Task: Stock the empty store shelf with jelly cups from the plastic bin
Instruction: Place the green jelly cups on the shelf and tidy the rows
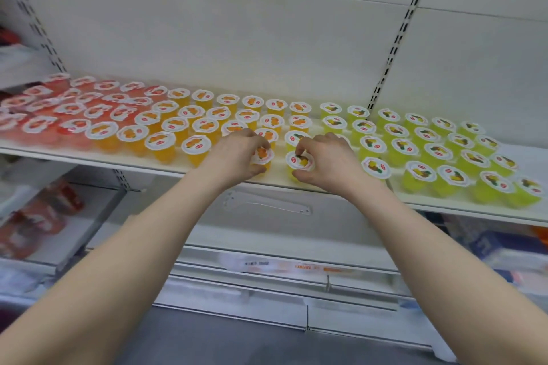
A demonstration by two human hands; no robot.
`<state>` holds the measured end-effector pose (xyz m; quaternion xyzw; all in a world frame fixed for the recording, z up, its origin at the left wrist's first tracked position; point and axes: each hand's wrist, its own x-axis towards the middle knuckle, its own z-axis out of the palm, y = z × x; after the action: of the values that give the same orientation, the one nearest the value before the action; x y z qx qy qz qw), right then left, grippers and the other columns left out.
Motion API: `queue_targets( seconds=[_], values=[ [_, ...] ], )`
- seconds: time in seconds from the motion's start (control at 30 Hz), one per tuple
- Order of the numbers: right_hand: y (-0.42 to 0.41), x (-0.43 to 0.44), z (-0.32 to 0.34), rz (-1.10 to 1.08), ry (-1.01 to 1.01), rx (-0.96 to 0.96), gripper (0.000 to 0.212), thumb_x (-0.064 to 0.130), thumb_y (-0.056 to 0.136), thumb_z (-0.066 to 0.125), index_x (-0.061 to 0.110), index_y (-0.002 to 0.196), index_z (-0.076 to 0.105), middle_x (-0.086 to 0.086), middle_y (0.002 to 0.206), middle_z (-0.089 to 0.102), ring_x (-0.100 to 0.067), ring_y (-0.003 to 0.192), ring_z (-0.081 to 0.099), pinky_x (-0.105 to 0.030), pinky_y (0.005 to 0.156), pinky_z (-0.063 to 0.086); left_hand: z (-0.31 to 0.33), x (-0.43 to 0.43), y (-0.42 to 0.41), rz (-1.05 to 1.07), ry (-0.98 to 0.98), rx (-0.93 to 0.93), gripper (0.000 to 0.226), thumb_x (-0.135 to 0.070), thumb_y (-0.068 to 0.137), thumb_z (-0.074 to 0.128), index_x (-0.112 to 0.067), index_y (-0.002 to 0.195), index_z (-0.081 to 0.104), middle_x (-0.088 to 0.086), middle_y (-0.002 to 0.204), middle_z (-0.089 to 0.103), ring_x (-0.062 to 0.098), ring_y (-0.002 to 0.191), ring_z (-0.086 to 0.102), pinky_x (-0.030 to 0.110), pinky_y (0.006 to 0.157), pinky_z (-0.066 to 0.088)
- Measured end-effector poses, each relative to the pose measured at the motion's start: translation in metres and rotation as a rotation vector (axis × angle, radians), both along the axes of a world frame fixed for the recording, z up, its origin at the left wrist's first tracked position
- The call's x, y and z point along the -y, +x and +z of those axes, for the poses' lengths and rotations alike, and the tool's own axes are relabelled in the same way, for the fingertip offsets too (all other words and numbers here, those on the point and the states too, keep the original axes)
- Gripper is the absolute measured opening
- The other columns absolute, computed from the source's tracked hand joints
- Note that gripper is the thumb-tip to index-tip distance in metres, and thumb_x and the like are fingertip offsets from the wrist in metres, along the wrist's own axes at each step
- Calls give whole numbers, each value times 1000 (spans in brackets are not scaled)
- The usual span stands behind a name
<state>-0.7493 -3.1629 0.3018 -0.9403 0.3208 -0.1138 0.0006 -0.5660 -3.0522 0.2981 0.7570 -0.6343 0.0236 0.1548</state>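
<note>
Shelf board: the white flat store shelf point(444, 201) looked like painted metal, smooth, with a soft satin sheen.
Back wall: the white flat back panel point(237, 38) was smooth and matt.
Upright: the white slotted strip point(394, 47) on the right looked like painted metal.
Cup bodies: the orange translucent plastic jelly cup point(262, 157) in the left hand point(237, 154) and the yellow translucent plastic jelly cup point(299, 161) in the right hand point(326, 160) were glossy.
Lids: the white printed round seal lids point(376, 167) looked like thin film, smooth and faintly shiny.
Label holder: the clear plastic strip point(267, 204) under the near edge was glossy.

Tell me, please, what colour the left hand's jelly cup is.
The jelly cup is orange; head view.
</note>
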Motion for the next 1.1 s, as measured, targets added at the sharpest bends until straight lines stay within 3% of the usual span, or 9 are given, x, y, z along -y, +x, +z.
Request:
queue_targets(
  seconds=[0.3, 0.43, 0.6, 0.77, 0.9, 1.1],
  values=[
    [-2, -3, -1, -11, 30, 47, 43, 57, 76, 65, 29, 108, 60, 3, 104, 61, -23, 107, 49, -38, 91, 40, -10, -2, 1, -59, -63, -39, 43, -39, 78, 74, -29, 118, 61, -2, 118, 57, 19, 107, 53, 30, 84, 44],
    [4, 6, 8, -102, 105, 203, 35, 51, 88, 57, 24, 109, 65, 0, 106, 65, -24, 108, 51, -40, 90, 44, -4, 3, 18, -98, -74, -43, 46, -57, 81, 62, -30, 119, 62, -4, 124, 57, 18, 116, 50, 34, 94, 44],
    [32, 18, 18, -207, 104, 130, 35, 47, 90, 56, 23, 115, 64, -1, 112, 66, -27, 112, 52, -41, 89, 46, 13, 19, 49, -120, -66, -104, 44, -63, 90, 43, -34, 116, 64, -6, 124, 58, 16, 116, 52, 31, 87, 39],
    [56, 22, 15, -315, 121, 23, 29, 50, 85, 58, 27, 102, 66, -2, 102, 65, -26, 105, 55, -36, 80, 46, 17, 49, 63, -177, 46, -37, 33, -51, 93, 50, -33, 118, 63, -6, 126, 57, 18, 112, 54, 30, 81, 41],
    [57, 24, 13, -337, 117, 50, 25, 50, 81, 60, 30, 95, 66, 0, 97, 63, -25, 101, 55, -36, 79, 47, 12, 66, 63, -264, 108, -36, 35, -52, 89, 58, -34, 119, 63, -5, 125, 58, 19, 109, 56, 30, 80, 43],
    [55, 40, 20, -280, 155, 61, 26, 55, 78, 62, 31, 88, 67, 6, 94, 68, -20, 96, 58, -35, 77, 48, 17, 81, 70, -287, 139, 9, 36, -61, 82, 61, -37, 107, 67, -10, 103, 62, 13, 92, 57, 28, 68, 40]
  ],
)
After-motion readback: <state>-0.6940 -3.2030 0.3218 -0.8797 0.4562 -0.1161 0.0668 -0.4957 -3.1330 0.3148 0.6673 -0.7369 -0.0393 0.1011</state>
